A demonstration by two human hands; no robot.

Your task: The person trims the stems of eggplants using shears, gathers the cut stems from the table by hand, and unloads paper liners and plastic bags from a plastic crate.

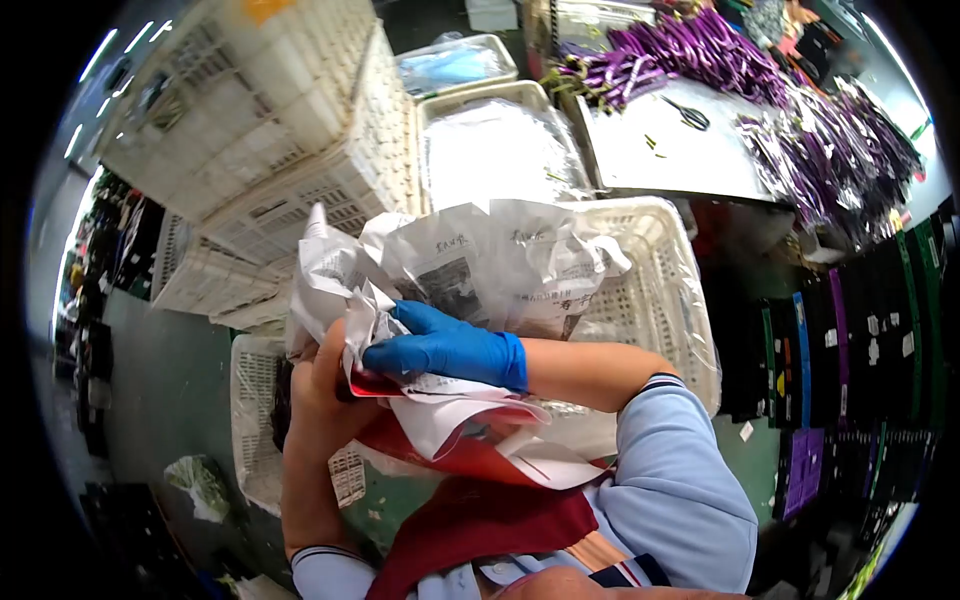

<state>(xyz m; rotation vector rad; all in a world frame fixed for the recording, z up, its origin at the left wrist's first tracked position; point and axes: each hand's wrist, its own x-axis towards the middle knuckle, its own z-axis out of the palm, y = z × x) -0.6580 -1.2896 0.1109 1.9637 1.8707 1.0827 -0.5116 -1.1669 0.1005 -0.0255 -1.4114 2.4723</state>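
Crumpled newspaper sheets (450, 255), printed in black with some red, are bunched up in front of my chest. My right hand (445, 350), in a blue glove, presses into the bundle with its fingers folded round the paper. Bare, my left hand (330, 385) grips the same bundle from the left side; part of its fingers is hidden by the sheets. Lower sheets with a red printed face (420, 445) hang down toward my body. Under the paper stands a white plastic basket (690, 300). Whether anything is wrapped inside the newspaper I cannot tell.
Stacked white crates (270, 120) rise at the left. Ahead sits a plastic-lined crate (500, 150). A table (620, 140) carries purple long-stemmed bundles (690, 55) and black-handled scissors (688, 114). Dark crates (860, 330) line the right; a bagged green bundle (200, 485) lies on the floor.
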